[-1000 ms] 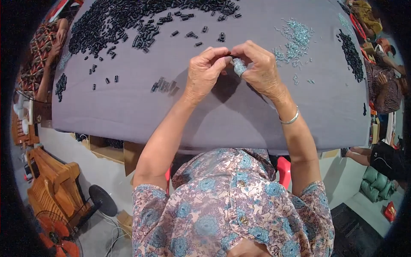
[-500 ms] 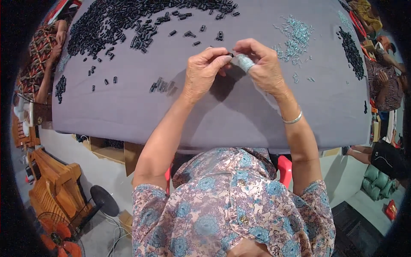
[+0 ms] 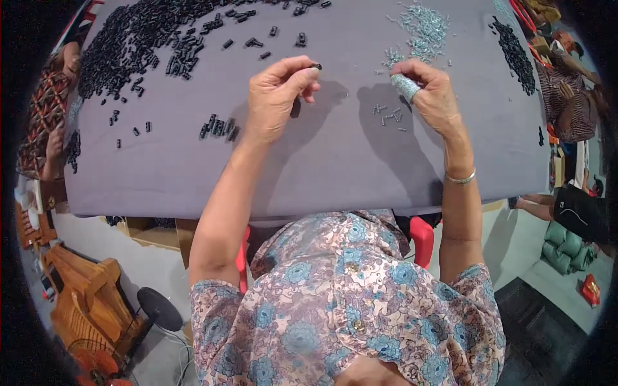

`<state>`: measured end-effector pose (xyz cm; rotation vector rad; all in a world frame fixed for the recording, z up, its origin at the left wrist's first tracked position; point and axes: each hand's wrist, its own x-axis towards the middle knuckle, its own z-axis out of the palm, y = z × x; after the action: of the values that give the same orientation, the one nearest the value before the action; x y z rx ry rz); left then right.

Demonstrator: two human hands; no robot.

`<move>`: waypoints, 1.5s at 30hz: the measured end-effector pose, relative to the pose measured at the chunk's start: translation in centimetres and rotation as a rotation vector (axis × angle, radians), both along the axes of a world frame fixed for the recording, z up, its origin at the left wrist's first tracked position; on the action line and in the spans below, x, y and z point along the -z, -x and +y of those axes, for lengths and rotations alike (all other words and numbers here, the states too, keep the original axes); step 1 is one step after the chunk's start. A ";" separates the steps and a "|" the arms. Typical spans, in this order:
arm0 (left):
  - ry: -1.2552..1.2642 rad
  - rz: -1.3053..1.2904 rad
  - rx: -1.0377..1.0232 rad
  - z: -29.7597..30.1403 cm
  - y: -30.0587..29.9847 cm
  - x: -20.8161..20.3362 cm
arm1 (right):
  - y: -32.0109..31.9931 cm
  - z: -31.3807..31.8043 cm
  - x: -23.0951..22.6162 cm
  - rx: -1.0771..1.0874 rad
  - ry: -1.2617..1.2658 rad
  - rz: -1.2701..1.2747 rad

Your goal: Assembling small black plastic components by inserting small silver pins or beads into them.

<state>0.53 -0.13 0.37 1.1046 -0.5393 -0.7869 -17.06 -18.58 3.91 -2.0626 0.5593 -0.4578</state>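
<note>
My left hand is raised over the table, thumb and forefinger pinched on a small black plastic piece. My right hand is at the near side of a pile of small thin silvery pins, its fingers drawn together. Pale wrapping covers one of its fingers. Whether a pin is between those fingertips is too small to tell. A few loose pins lie just left of that hand. Left of my left forearm is a short row of black pieces.
A large heap of black pieces spreads over the far left of the grey-covered table. Another black pile lies by the right edge. People sit at both sides. A wooden chair and a fan stand at lower left.
My hands have come apart from where they met. The right one has gone right to the pin pile; the left has drawn left, keeping the black piece. The whole view has shifted slightly.
</note>
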 end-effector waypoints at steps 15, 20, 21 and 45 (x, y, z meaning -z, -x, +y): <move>-0.034 -0.108 0.016 0.0 0.1 0.5 | 0.0 1.9 0.0 -0.245 0.309 0.190; -0.075 -0.080 0.035 0.2 0.2 0.1 | -0.5 2.1 -0.2 -0.248 0.300 0.226; -0.088 -0.086 0.043 0.2 0.2 0.0 | -0.5 2.3 -0.3 -0.231 0.289 0.235; -0.090 0.076 0.066 -0.2 0.3 -0.1 | -6.5 4.7 0.8 -0.118 -0.134 -0.214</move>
<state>0.26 -0.30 0.43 1.1393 -0.4822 -0.9149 -10.51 -13.83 3.16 -1.8789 0.3294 -0.5477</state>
